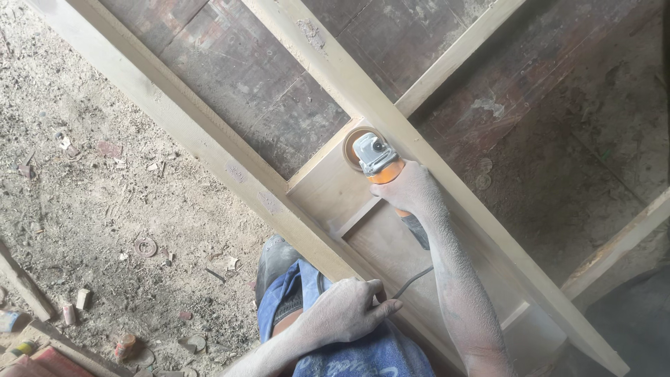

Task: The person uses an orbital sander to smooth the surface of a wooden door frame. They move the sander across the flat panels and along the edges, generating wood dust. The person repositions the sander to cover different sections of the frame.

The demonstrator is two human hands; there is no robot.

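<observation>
My right hand (413,190), coated in dust, grips an orange and grey angle grinder (377,159). Its round sanding disc (351,142) presses on the pale wooden door frame (328,181) where a cross rail meets the long stile. The grinder's dark cable (412,281) trails back toward me. My left hand (347,311) rests on the frame's near edge, fingers curled over the wood beside my knee in blue denim (363,356).
The frame lies on a dark worn board surface (558,160). The dirt floor (105,195) to the left is littered with wood chips, a used sanding disc (145,246) and small cans (124,345). A plank end (24,283) lies at far left.
</observation>
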